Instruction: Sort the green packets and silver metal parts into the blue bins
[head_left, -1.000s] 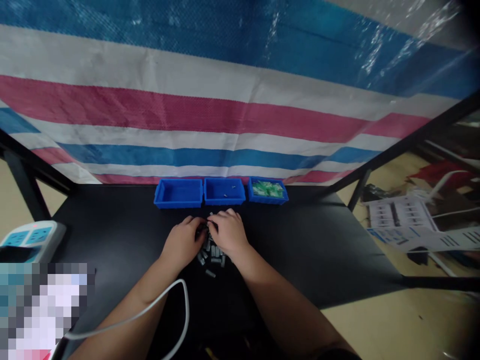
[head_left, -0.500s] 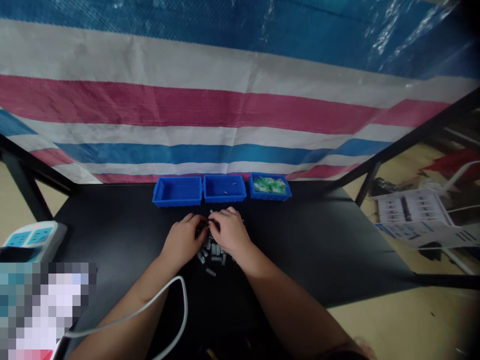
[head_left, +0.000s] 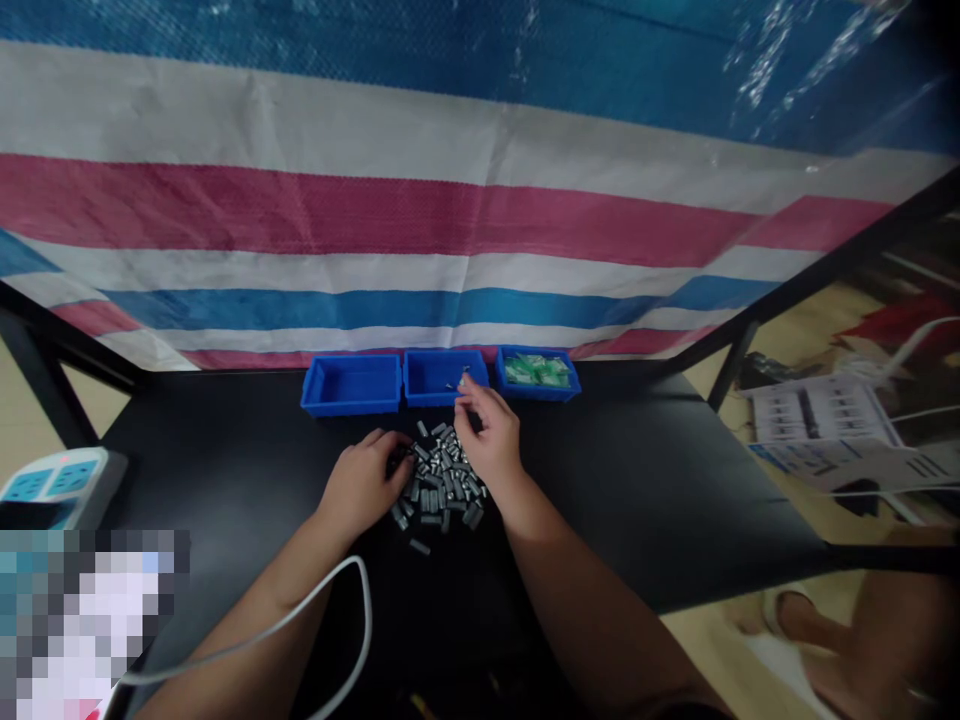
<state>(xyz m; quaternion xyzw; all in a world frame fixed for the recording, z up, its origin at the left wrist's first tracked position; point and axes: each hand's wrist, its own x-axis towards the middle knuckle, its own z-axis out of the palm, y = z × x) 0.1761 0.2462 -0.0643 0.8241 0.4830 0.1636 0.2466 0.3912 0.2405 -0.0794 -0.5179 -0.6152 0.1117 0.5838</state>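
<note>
A loose pile of small grey cylindrical pieces point(head_left: 442, 475) lies on the black tabletop between my hands. At the pile's left edge, my left hand point(head_left: 364, 483) has its fingers curled in towards the thumb; a dark bit shows there, too small to name. My right hand point(head_left: 491, 432) is raised at the front edge of the middle blue bin point(head_left: 427, 399), thumb and fingers drawn close. What its fingertips hold, if anything, is too small to make out. A few tiny light-coloured pieces lie inside that bin, close to the fingertips.
Left of the middle bin stands another blue bin point(head_left: 351, 408); to its right, a blue bin point(head_left: 538, 394) holds green-and-clear packets. A white cable point(head_left: 367, 600) crosses over my left forearm. A power strip point(head_left: 64, 485) sits at far left. Another person's leg and foot point(head_left: 806, 620) show at lower right.
My right hand has moved from the pile, where it met my left hand, up and right to the middle bin, uncovering the pile. My left hand has stayed nearly in place.
</note>
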